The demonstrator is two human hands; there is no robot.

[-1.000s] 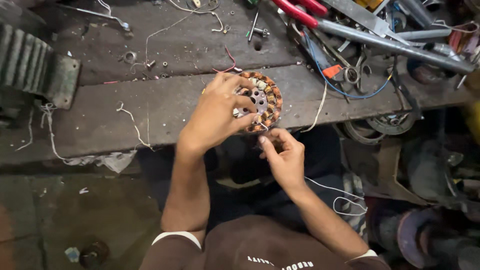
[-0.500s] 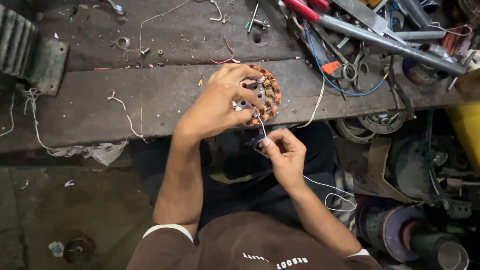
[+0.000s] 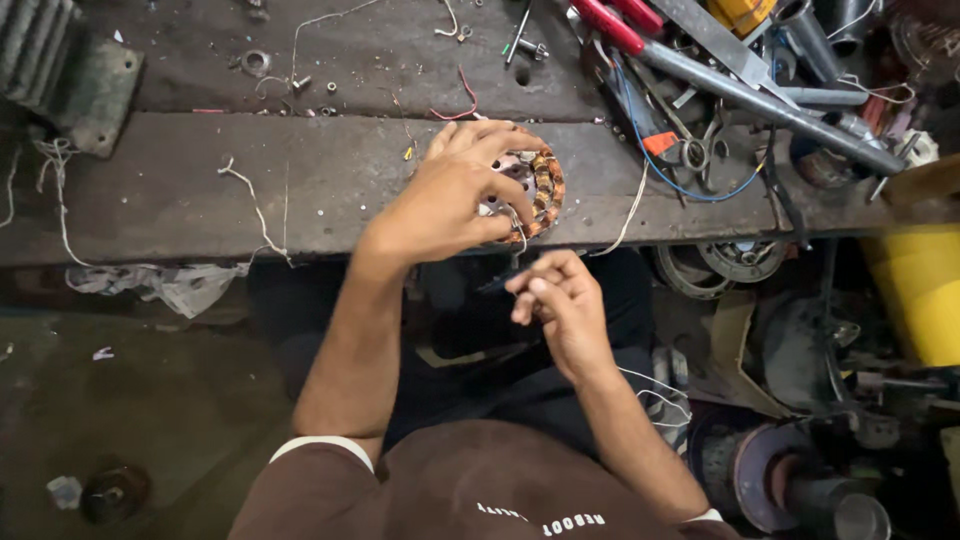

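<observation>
My left hand (image 3: 452,195) grips a round motor stator (image 3: 540,190) wound with orange copper coils, holding it at the front edge of a dark wooden workbench (image 3: 250,180). Its fingers cover most of the stator's left side. My right hand (image 3: 560,300) is just below the stator, fingers pinched together on a thin wire (image 3: 520,240) that runs up to the stator. Both forearms reach out from brown sleeves.
Red-handled pliers (image 3: 620,25), metal bars, scissors (image 3: 690,150) and blue wire (image 3: 700,190) crowd the bench's right end. Loose string (image 3: 250,195), a washer (image 3: 255,62) and screws lie left. A yellow container (image 3: 915,290) and metal motor parts (image 3: 730,260) sit low right.
The view has shifted, so bench and hands sit slightly lower and left in the picture. My left hand has curled further over the stator. My right hand stays pinched just below it.
</observation>
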